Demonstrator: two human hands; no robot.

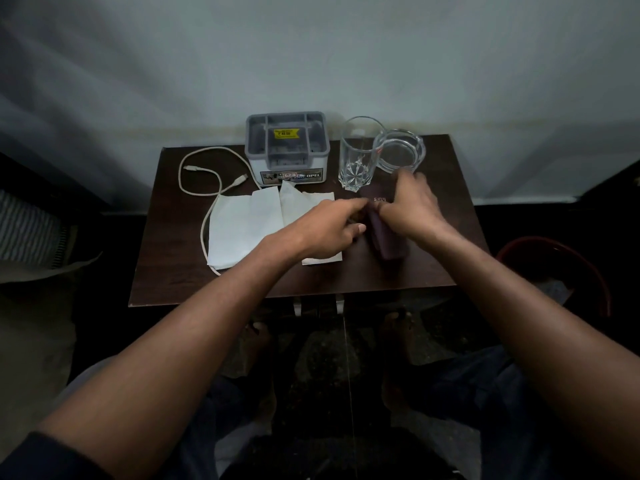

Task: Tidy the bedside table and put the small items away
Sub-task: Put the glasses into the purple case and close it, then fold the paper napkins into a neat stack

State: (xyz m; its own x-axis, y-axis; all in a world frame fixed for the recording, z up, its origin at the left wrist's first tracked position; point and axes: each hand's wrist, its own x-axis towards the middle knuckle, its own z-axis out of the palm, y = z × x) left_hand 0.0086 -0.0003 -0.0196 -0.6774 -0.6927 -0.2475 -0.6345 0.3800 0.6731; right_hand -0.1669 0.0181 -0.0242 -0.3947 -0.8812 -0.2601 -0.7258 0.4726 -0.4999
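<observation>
1. I see a dark wooden worktop (173, 278) set against a pale wall, with both bare arms reaching in over it.
2. My right hand (414, 206) has its fingers curled round the upper part of a dark purple wallet (389, 244), which lies right of centre on the worktop.
3. My left hand (323, 230) comes in from the other side; its fingers pinch at the wallet's left edge, where the two hands almost meet.
4. Under the left hand and wrist lie white folded tissues (242, 230), spread flat across the middle of the worktop.
5. A white charging cable (194, 188) loops on the left side, its lower run passing along the tissues' left edge.
6. At the back stands a grey compartmented organiser box (287, 150) with a yellow sticker inside; I cannot tell what its compartments hold.
7. Right of the box stands a tall clear glass (358, 154), upright, and just beside it a shorter, wider glass bowl (401, 150), close behind the right hand.
</observation>
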